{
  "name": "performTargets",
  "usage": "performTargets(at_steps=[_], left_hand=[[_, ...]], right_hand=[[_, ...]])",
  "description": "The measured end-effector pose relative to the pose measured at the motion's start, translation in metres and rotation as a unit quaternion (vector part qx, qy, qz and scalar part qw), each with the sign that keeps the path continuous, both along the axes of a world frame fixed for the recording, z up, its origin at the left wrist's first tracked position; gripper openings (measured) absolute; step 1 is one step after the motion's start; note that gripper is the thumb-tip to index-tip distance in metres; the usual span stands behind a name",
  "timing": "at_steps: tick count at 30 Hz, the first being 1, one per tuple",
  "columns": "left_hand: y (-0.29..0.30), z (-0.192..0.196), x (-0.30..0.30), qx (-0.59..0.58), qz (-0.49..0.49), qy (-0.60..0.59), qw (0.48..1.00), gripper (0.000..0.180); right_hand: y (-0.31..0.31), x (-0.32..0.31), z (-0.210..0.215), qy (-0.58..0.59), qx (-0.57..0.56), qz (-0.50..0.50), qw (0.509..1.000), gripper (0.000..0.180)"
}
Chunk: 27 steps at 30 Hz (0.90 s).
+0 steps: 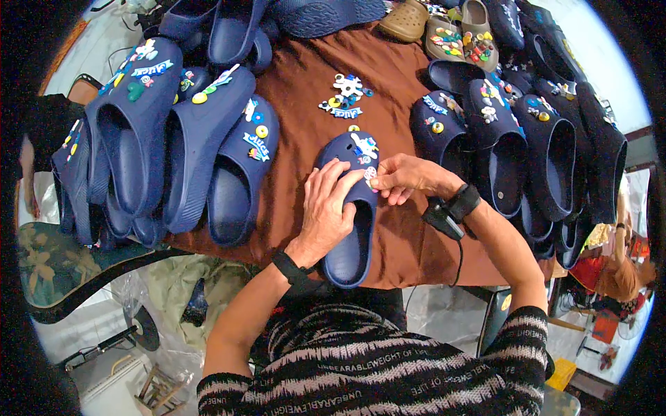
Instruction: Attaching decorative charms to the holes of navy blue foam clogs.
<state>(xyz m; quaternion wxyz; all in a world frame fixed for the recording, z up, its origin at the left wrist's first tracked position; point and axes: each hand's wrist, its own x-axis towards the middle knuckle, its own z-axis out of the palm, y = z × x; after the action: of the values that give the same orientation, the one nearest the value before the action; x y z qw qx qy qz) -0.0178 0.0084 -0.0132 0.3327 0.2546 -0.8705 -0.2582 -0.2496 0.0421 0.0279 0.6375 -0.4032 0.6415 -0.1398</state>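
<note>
I'm steadying the clog (356, 239) on the table (295, 132), my left hand (325, 204) spreading over its upper, while my right hand (402, 178) is pinching a pale charm (370, 174) against it. A white-and-blue charm (366, 146) is already sitting near the toe; the loose charms (348, 87) beyond are probably awaiting fitting.

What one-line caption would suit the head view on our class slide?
Left hand on a navy clog, right hand pinching a small charm at its upper, over brown cloth.
</note>
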Motion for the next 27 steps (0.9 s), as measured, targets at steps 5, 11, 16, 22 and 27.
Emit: performTargets(at_steps=[5,11,16,22,27], left_hand=[[-0.004,0.004,0.007,-0.027,-0.029,-0.041,0.998,0.06],[-0.002,0.028,0.015,0.051,-0.058,-0.053,0.996,0.061],[0.015,0.118,0.044,0.18,-0.205,0.137,0.952,0.057],[0.064,0.163,0.064,0.281,-0.554,0.237,0.747,0.067],[0.089,0.189,-0.001,0.216,-0.404,0.701,0.547,0.048]], right_hand=[[0.017,0.0,-0.008,-0.128,-0.045,-0.088,0.987,0.038],[0.002,-0.013,-0.001,0.003,-0.145,-0.038,0.989,0.038],[-0.049,-0.03,-0.022,0.265,-0.342,-0.062,0.9,0.032],[-0.109,-0.055,-0.072,0.302,-0.361,-0.16,0.867,0.036],[-0.135,-0.072,-0.087,0.36,-0.366,-0.129,0.848,0.046]])
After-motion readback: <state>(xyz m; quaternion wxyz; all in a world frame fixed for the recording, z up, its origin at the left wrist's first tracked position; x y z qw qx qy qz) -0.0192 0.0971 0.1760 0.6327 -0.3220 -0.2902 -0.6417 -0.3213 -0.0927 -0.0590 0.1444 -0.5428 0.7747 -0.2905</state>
